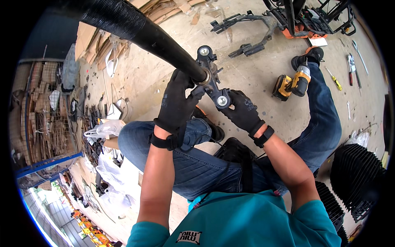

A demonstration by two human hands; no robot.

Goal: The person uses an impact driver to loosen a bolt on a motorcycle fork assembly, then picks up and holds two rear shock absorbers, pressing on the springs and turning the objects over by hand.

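Observation:
A long black tube (152,41) slants down from the upper left into a brass-coloured ring on a dark metal crossbar (216,90), which has a round silver-centred boss at each end. My left hand (177,99), in a black glove, is closed round the tube's lower end and the crossbar's near side. My right hand (242,111), also gloved, grips the crossbar's lower boss with thumb and fingers. Some fingertips of both hands are hidden behind the metal. A yellow and black cordless drill (296,82) is beside my outstretched right leg.
A bent black bracket (263,33) and a black frame (304,12) lie ahead. A yellow screwdriver (337,84), pliers and wrenches lie at right. Cardboard (90,37) and plastic bags (111,185) lie at left. Ribbed black parts (354,177) are at lower right.

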